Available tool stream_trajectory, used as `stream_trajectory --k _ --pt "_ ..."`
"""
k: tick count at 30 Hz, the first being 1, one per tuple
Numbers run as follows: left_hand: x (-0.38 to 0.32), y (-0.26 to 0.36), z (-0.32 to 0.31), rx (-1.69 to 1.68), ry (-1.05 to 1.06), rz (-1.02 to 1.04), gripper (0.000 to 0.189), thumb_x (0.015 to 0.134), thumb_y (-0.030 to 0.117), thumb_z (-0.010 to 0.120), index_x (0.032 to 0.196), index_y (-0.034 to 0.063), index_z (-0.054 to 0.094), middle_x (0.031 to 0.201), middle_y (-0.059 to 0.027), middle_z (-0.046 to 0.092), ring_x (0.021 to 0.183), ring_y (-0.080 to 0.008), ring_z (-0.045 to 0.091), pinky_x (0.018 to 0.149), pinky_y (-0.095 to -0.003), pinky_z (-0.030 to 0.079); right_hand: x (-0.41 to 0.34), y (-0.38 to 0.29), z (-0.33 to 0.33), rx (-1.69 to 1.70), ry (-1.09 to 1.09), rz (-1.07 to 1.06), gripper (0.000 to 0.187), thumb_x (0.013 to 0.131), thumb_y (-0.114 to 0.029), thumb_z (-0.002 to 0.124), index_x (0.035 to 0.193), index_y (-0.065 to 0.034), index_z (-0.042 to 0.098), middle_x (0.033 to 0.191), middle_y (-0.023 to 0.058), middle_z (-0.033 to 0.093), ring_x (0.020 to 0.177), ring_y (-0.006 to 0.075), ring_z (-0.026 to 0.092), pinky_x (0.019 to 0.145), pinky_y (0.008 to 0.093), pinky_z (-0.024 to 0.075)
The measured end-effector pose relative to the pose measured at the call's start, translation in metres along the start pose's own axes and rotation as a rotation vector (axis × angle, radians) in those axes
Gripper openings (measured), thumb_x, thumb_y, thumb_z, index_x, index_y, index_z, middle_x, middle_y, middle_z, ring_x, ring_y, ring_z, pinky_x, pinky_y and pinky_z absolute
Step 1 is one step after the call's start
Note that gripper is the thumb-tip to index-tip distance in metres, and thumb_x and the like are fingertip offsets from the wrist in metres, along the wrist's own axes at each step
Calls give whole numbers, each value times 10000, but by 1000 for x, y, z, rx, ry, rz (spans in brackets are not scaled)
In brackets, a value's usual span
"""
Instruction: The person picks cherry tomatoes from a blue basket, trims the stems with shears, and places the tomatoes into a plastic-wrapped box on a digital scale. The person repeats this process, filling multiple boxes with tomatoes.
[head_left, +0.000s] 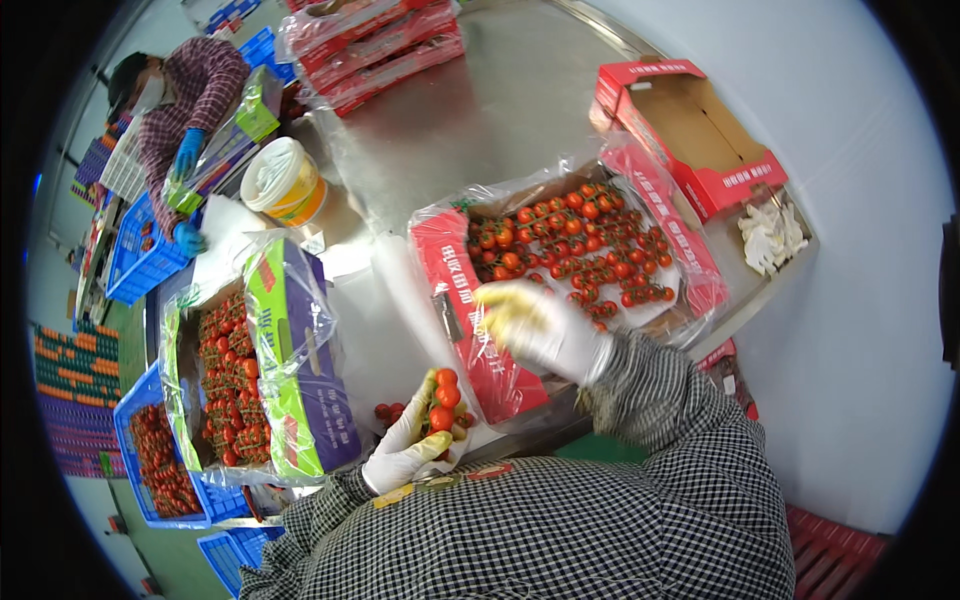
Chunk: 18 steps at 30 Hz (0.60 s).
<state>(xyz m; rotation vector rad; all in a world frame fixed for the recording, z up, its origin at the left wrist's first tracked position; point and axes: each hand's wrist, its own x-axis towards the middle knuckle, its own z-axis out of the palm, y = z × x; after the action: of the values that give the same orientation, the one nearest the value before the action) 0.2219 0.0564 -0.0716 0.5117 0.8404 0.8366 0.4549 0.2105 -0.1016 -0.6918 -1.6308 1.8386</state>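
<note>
My left hand (411, 442), in a white glove with yellowed fingers, holds a small truss of red cherry tomatoes (443, 405) close to my body. My right hand (536, 322), gloved alike and blurred, hangs over the near side of a red cardboard box (495, 367); whether it holds anything cannot be told. Vine cherry tomatoes (577, 240) lie in that plastic-lined box. Left of my hands, a green and purple box (300, 360) in clear film holds more vine tomatoes (229, 375). A few loose tomatoes (386, 411) rest on the table beside my left hand.
An open red carton (705, 127) and crumpled white gloves (772, 232) lie at the right. Stacked red boxes (382, 52) and a white and yellow bucket (285, 184) stand farther back. A masked co-worker (195, 97) is at upper left. Blue crates (157, 450) sit lower left.
</note>
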Motion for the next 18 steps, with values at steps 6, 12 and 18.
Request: stream_trajectory --k 6,12,18 --pt "29 7 25 459 -142 244 1078 842 121 680 1529 102 -151 1591 -168 11 1464 -310 88 1161 -444 160 -24 18 52 291 337 20 557 861 25 621 1387 -43 450 1259 49 547 1086 100 530 938 272 474" --pt "16 -2 18 343 -13 75 829 884 382 668 1512 57 234 1467 -167 383 1319 -281 422 1097 -417 330 5 61 -20 19 666 78 351 778 -97 722 1107 -12 631 1019 118 670 962 198 633 864 315 503" --pt "10 -13 3 289 -105 -91 558 962 266 577 1414 -14 406 1245 -132 588 1145 -210 562 983 -337 444 37 67 -1 -619 303 106 407 820 -133 640 1212 -47 573 1136 174 637 1104 318 601 918 407 491"
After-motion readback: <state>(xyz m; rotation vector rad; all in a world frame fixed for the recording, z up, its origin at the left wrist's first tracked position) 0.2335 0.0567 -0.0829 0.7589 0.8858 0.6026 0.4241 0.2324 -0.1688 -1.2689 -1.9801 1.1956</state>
